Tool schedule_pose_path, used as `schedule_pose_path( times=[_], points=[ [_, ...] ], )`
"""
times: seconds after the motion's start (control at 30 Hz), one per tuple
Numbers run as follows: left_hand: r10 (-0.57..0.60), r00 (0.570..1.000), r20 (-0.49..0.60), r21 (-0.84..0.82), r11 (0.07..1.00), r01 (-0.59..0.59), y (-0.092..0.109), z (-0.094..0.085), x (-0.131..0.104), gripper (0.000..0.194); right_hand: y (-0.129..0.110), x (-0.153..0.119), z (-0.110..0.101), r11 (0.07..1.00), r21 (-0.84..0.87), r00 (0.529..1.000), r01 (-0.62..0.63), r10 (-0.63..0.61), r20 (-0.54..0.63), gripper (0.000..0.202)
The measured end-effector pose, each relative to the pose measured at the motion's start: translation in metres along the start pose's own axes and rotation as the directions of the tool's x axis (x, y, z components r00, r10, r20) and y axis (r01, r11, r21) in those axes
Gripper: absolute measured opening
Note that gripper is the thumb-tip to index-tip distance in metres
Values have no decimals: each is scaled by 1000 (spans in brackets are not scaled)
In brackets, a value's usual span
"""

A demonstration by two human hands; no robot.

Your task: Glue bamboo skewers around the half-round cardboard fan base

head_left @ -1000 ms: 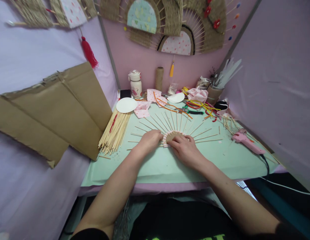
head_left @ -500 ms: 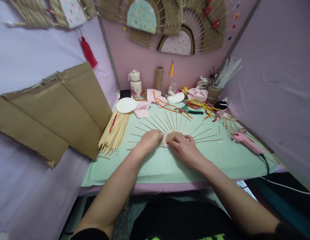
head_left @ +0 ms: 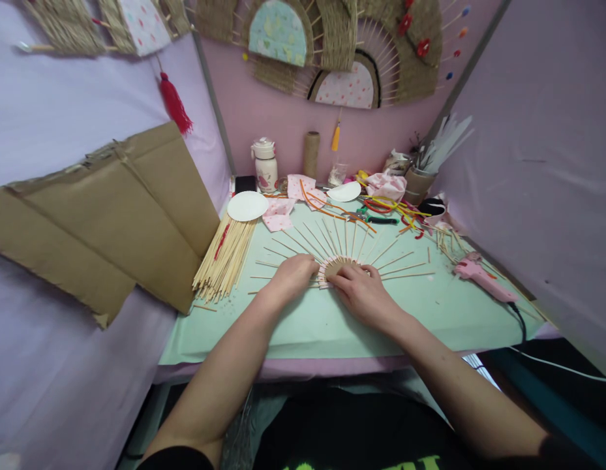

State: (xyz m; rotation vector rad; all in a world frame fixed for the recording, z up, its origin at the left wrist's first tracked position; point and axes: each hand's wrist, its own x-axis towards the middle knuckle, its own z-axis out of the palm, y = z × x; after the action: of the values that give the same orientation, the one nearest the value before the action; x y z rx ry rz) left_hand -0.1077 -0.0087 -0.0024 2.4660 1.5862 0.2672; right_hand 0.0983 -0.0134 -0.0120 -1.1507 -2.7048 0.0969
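A half-round fan frame lies on the table, a brown cardboard centre with thin wooden sticks spreading out from its curved, pink-and-white edge. At its left side, my left hand has its fingers curled and closed on the edge, the fingertips partly hidden. My right hand lies over the right part of the cardboard, with bent fingers gripping and pressing it down. That hand covers much of the centre.
Left of the frame lies a bundle of sticks under a white disc. A pink glue gun with a cord rests at right. Green-handled pliers, fabric scraps and a bottle stand or lie behind. Cardboard leans left.
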Motion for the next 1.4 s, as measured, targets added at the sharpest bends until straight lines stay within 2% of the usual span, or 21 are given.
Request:
schedule_pose_path(
  times=[0.37,1.4],
  points=[
    [-7,1000,0,1,1000,7,1,0,0,24,-1,1,-3,1000,-4,999,-15,15,34,27],
    [-5,1000,-1,-6,1000,5,1,0,0,24,-1,0,-2,1000,1,1000,-3,3,6,28]
  ],
)
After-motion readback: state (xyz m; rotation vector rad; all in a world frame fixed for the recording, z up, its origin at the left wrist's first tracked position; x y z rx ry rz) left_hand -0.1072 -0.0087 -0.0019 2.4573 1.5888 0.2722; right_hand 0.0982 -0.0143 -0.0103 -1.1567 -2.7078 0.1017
